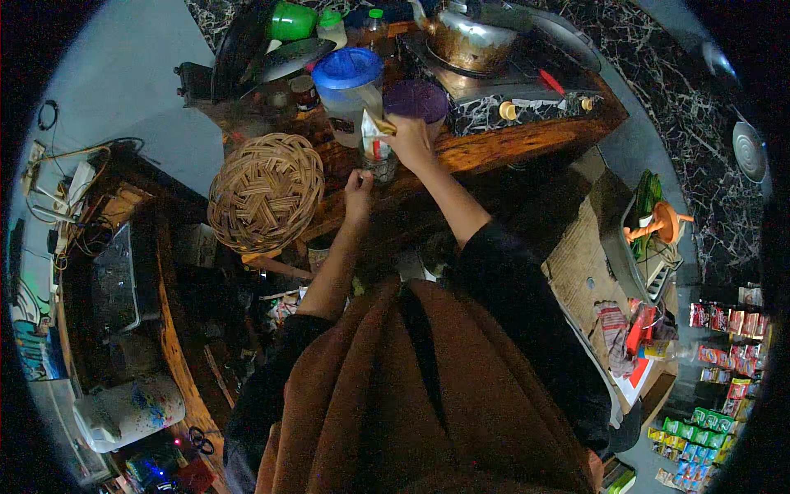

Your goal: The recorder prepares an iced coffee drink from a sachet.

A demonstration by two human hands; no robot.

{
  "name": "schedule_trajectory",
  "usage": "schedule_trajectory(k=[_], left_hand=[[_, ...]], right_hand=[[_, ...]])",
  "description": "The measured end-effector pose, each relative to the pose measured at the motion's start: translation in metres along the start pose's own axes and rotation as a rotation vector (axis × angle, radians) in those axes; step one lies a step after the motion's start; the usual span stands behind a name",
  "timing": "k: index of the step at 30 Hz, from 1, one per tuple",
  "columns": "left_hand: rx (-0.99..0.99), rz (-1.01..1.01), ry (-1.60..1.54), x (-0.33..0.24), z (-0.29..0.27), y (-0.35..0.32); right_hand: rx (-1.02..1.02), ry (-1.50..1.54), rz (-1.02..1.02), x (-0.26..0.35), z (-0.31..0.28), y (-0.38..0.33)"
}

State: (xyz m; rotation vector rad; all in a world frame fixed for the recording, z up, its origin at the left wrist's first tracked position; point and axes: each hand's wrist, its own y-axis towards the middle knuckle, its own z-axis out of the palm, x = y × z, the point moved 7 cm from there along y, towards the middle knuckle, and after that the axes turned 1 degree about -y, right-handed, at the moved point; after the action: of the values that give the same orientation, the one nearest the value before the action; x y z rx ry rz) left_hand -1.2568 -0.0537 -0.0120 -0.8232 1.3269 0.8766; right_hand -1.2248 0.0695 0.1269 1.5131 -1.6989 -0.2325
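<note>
My right hand (411, 143) grips a small white packet (374, 142) with a red patch and a gold-coloured top. The packet is tilted over a clear glass (382, 170) at the table's front edge. Just left of the glass is my left hand (358, 196), its fingers curled closed; what they hold, if anything, is hidden. Behind the packet stands a clear plastic container (337, 107) with a blue lid (348, 68). A round purple lid (416, 100) lies beyond my right hand.
A woven basket (267, 193) sits at the wooden table's (527, 140) left edge. At the back right, a metal kettle (471, 41) rests on a stove (514, 82). A dark pan (284, 62) and green-capped bottle (375, 29) are behind. Sachets (716, 424) hang far right.
</note>
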Motion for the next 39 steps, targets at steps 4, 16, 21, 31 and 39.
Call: schedule_trajectory(k=[4,16,21,31,39], left_hand=[[0.038,-0.009,-0.122,-0.002,0.006,-0.002],[0.102,0.360,0.157,-0.026,0.054,-0.098],[0.159,0.063,-0.073,-0.002,0.062,-0.093],[0.360,0.065,0.480,-0.059,0.057,-0.094],[0.568,0.217,0.693,-0.041,0.067,-0.107]], right_hand=[[-0.080,0.019,0.219,-0.025,-0.024,-0.005],[-0.097,1.650,1.140,-0.017,0.035,-0.200],[0.153,1.286,1.221,-0.033,0.015,-0.224],[-0.068,0.125,0.268,0.000,-0.088,-0.182],[0.080,0.184,0.331,-0.001,-0.065,-0.180]])
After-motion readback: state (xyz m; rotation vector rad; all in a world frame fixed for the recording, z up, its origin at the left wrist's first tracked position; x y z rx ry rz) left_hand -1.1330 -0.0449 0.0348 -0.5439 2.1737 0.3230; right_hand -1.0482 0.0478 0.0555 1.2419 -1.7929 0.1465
